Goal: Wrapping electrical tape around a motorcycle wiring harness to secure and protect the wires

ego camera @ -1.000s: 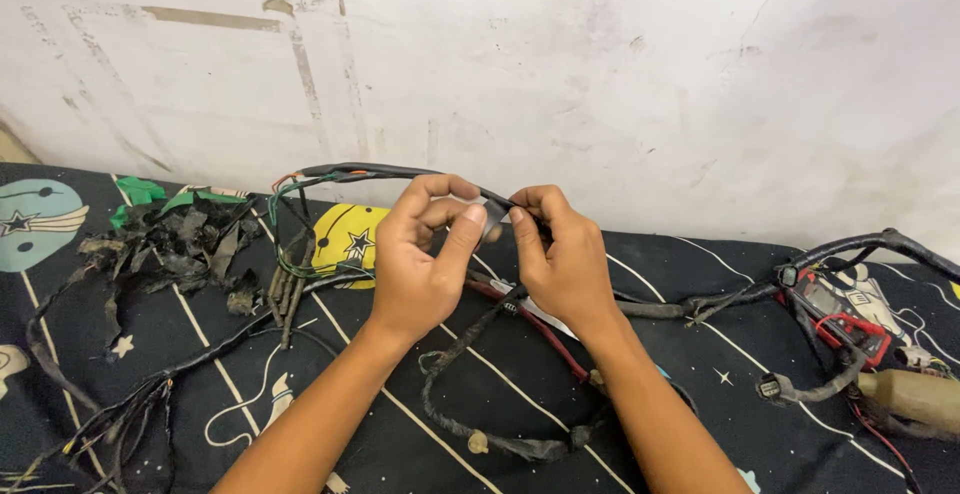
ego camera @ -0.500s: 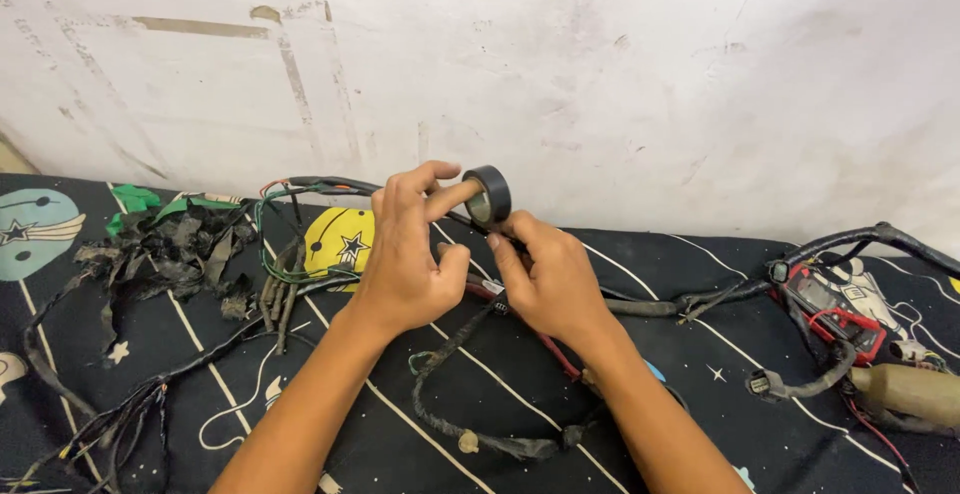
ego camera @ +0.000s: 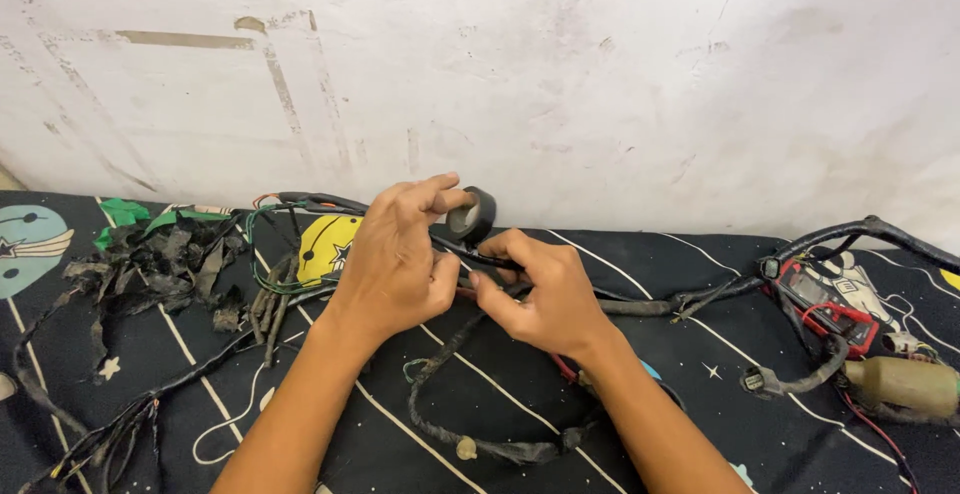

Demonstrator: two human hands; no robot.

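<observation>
The left hand (ego camera: 395, 259) held a small black roll of electrical tape (ego camera: 471, 216) pinched between thumb and fingertips, raised just above the wiring. The roll was a dark, thick ring with a pale grey inner core turned towards the camera, and it stood tilted on edge. Just below and right of the roll, the right hand (ego camera: 545, 294) was closed in a pinch on a thin black-wrapped bundle of wires (ego camera: 490, 256), thumb and forefinger pressed together around it. Whether a strip of tape ran from the roll to the bundle could not be told.

The bundle belonged to a long black wiring harness (ego camera: 640, 306) that lay across a black cloth with white lines and small stars (ego camera: 420, 414). Below the roll, a loop of the harness in frayed, dusty wrapping (ego camera: 500, 446) curled on the cloth between the forearms. Left of the roll lay a yellow round patch with black marks (ego camera: 325, 244), and farther left a heap of torn black tape scraps (ego camera: 165, 264). Well to the right of the roll sat a red and black electrical unit (ego camera: 835, 304) and a tan cylindrical part (ego camera: 905, 384). Behind the roll rose a stained white wall (ego camera: 600, 74).
</observation>
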